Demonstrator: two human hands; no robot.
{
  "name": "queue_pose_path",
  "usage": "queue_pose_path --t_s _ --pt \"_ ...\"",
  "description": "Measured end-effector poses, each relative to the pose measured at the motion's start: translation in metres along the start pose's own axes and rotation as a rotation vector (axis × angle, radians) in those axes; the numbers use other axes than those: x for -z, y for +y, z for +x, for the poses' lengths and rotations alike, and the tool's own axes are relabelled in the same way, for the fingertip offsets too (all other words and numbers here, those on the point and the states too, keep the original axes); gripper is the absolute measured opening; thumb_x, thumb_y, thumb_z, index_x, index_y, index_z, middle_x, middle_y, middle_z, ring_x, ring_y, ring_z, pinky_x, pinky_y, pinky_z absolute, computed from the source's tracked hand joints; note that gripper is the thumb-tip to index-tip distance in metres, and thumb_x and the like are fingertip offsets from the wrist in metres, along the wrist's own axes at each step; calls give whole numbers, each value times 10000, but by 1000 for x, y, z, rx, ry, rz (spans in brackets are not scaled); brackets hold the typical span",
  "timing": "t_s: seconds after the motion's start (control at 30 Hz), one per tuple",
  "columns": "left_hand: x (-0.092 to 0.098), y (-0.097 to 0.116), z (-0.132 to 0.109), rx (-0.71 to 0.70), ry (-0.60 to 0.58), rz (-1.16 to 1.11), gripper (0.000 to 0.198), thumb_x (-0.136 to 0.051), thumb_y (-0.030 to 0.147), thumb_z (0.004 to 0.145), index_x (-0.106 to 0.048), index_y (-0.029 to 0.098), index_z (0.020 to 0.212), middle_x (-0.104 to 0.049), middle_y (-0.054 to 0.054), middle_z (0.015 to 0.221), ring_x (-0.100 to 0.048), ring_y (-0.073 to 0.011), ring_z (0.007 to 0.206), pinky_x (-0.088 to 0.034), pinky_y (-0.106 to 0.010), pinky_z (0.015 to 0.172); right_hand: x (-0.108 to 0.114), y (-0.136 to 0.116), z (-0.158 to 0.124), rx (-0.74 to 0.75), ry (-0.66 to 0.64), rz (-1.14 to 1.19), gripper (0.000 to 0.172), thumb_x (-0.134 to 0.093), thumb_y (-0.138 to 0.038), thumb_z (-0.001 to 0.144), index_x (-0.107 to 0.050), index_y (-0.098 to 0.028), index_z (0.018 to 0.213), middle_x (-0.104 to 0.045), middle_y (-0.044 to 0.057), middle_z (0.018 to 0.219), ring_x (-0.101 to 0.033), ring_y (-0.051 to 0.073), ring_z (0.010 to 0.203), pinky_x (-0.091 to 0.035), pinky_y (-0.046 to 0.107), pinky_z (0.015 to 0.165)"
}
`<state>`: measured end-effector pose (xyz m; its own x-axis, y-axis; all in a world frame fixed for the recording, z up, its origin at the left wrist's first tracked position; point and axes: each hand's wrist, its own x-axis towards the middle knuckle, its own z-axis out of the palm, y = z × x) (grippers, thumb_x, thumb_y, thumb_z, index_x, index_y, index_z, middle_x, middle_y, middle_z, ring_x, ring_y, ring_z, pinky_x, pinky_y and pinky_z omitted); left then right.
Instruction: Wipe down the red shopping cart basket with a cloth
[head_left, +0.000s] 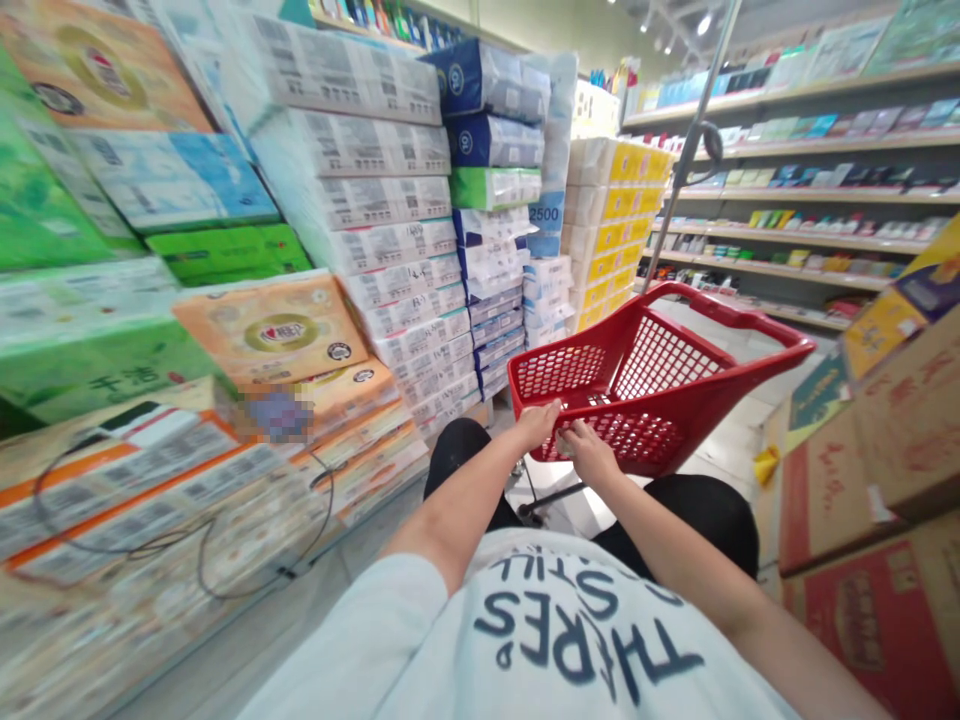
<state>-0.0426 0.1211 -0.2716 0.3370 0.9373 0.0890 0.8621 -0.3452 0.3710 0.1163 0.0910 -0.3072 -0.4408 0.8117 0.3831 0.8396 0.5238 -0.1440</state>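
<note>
A red plastic shopping cart (660, 400) with a perforated basket stands just in front of me, its grey wheels partly visible below. My left hand (540, 424) is at the near left corner of the basket, its fingers bent against the red rim. Close to its right, my right hand (587, 450) has its fingers curled at the basket's near side, over something small and pale that I cannot make out. A narrow gap separates the two hands. The basket's inside is only partly seen.
Tissue packs (382, 145) rise in tall stacks at the left, with orange packs (277, 325) lower down and a loose cable beside them. Yellow-and-white packs (615, 225) stand behind the cart. Cardboard boxes (832, 490) are piled at the right, and stocked shelves (795, 235) line the back.
</note>
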Motion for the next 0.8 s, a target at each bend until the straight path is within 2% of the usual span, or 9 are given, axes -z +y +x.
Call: queue_pose_path --t_s 0.03,0.2,0.4,0.6,0.73,0.8 --pt "1 0 -1 2 5 -7 489 -172 335 1002 -574 146 1207 -687 -79 1124 -612 -191 1075 -429 -296 946 -1 0 -1 -13 8 4 344 -452 -83 841 -605 -243 1105 -561 73 1111 -504 198 1024 -465 246 684" --pt "4 1 -2 15 4 -43 508 -162 355 1006 -572 149 1224 -698 -75 1099 -624 -187 1049 -432 -286 932 6 0 8 9 211 46 336 -416 -92 867 -591 -203 1132 -544 100 1151 -483 201 1088 -462 258 803" --pt "5 2 -2 33 10 -73 503 -181 384 1002 -578 163 1217 -688 -71 1132 -615 -193 1078 -425 -288 947 1 0 0 -4 12 19 365 -454 -53 817 -599 -229 1103 -564 72 1099 -503 195 1044 -468 242 714" --pt "6 2 -1 36 -3 -64 495 -153 327 1007 -575 159 1203 -682 -66 1133 -616 -180 1070 -430 -275 933 8 3 10 21 161 29 341 -438 -96 864 -584 -209 1150 -553 92 1158 -479 200 1092 -465 263 828" --pt "3 1 2 26 17 -50 453 -187 282 999 -581 153 1181 -662 -69 1178 -589 -186 1118 -411 -286 971 -1 10 2 -4 11 -39 339 -481 -73 833 -604 -226 1110 -570 85 1135 -486 211 1064 -474 251 734" --pt "1 0 4 15 27 -44 412 -232 268 990 -602 159 1135 -670 -63 1156 -598 -185 1096 -416 -290 967 -6 13 -3 -30 -16 -32 328 -485 -63 825 -615 -223 1081 -580 78 1114 -497 205 1045 -472 240 700"
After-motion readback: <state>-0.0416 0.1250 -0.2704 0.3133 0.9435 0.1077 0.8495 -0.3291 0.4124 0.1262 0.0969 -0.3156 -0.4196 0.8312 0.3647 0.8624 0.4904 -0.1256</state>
